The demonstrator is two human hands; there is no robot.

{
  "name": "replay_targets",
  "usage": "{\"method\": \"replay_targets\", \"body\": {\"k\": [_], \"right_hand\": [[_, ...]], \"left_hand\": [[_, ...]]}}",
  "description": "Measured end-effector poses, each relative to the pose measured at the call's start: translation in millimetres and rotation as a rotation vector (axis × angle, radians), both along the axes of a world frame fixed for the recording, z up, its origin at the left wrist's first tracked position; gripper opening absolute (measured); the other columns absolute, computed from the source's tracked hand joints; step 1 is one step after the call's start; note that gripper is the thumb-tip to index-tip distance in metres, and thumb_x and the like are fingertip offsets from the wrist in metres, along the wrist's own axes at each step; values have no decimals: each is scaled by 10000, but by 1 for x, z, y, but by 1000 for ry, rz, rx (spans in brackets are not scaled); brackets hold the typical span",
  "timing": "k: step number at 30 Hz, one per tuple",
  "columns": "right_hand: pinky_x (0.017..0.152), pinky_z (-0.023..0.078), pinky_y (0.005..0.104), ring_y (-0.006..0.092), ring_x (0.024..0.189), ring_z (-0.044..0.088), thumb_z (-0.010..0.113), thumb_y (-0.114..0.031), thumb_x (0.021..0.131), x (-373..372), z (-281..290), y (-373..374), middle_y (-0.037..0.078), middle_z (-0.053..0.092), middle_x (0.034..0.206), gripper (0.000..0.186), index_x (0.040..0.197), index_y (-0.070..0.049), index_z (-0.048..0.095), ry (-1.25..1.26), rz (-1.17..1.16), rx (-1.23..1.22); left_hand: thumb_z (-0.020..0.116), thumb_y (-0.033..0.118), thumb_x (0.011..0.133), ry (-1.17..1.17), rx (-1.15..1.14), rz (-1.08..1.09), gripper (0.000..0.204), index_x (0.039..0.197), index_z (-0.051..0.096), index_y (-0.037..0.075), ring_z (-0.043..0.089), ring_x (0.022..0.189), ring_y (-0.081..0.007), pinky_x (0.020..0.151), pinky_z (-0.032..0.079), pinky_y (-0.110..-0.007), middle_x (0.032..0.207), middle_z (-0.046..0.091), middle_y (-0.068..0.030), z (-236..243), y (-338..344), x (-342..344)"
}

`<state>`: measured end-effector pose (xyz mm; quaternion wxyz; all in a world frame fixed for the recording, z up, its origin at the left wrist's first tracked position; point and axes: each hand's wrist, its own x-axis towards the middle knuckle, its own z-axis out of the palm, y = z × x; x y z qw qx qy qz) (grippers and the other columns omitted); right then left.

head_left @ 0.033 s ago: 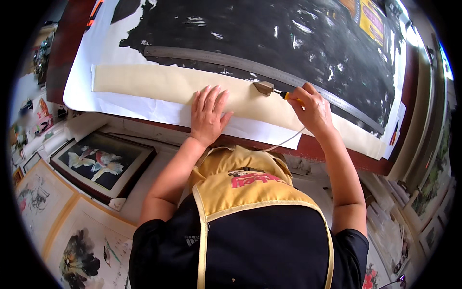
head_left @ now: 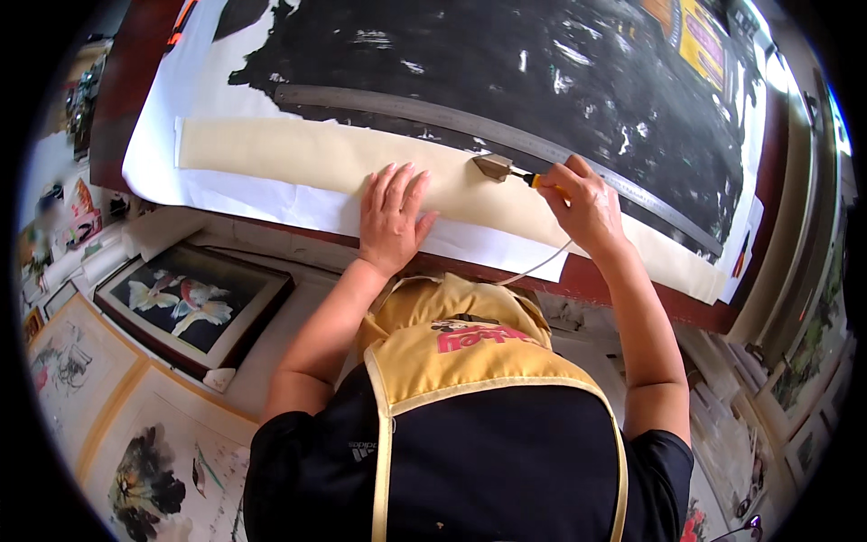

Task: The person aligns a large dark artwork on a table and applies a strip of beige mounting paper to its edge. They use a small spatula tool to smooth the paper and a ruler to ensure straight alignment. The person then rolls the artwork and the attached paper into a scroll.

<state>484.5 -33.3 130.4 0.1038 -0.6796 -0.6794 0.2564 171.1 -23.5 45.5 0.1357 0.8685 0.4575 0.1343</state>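
My right hand is closed round the yellow-and-black handle of a small electric iron, which has a flat metal head and a thin pale cord. The iron's head touches a long cream paper strip near its far edge. Left of it, my left hand lies flat with fingers spread, across the strip and the white paper under it. A long metal ruler rests just beyond the strip, on a black-painted surface with white patches. The underside of the iron is hidden.
The dark red table has an orange cutter at its far left and a yellow package at the far right. A framed fish picture and an ink painting lie below on the left. The iron's cord hangs over the front edge.
The whole view has shifted very slightly. The iron's head sits a touch farther left on the cream strip; both hands keep their hold and pose.
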Motion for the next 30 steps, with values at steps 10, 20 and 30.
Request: {"method": "replay_targets", "body": {"k": [10, 20, 30], "right_hand": [[660, 562, 453, 349, 775, 685, 641, -226, 958, -141, -18, 106, 92, 624, 947, 91, 967, -142, 675, 27, 201, 118], [668, 542, 417, 312, 785, 678, 735, -148, 917, -50, 6, 47, 94, 610, 897, 80, 930, -90, 682, 40, 93, 16], [651, 538, 449, 320, 780, 678, 716, -187, 920, 39, -1, -31, 71, 618, 906, 71, 929, -134, 669, 12, -48, 18]], "left_hand": [[688, 299, 920, -107, 8, 52, 506, 1387, 600, 123, 466, 1378, -340, 1180, 329, -526, 1442, 521, -116, 0, -4, -3], [651, 315, 954, -98, -8, 75, 512, 1422, 574, 123, 450, 1394, -338, 1200, 295, -538, 1447, 529, -98, -3, -7, 4], [621, 334, 990, -73, 49, 112, 474, 1421, 589, 138, 424, 1420, -320, 1212, 274, -530, 1460, 536, -70, -4, -27, 87]]}}
